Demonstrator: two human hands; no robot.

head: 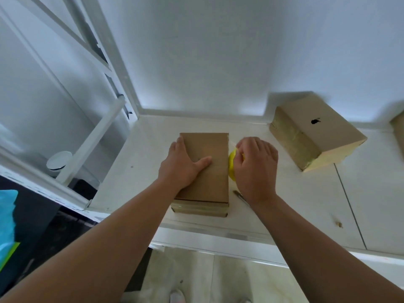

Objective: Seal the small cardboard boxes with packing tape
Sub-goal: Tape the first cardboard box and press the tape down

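Note:
A flat brown cardboard box (213,178) lies on the white tabletop (142,162) in front of me, with bands of tape on its near side. My left hand (183,165) rests flat on its top, palm down, fingers spread. Just right of the box, my right hand (254,167) grips a yellow tape roll (232,166), mostly hidden under the fingers. A thin strip of clear tape runs from the roll toward the box's far right corner.
A second, taped cardboard box (314,132) with a black logo stands at the back right by the wall. Part of another box (399,132) shows at the right edge. A pen-like tool (240,197) lies beside my right wrist. A white shelf frame (94,136) stands left.

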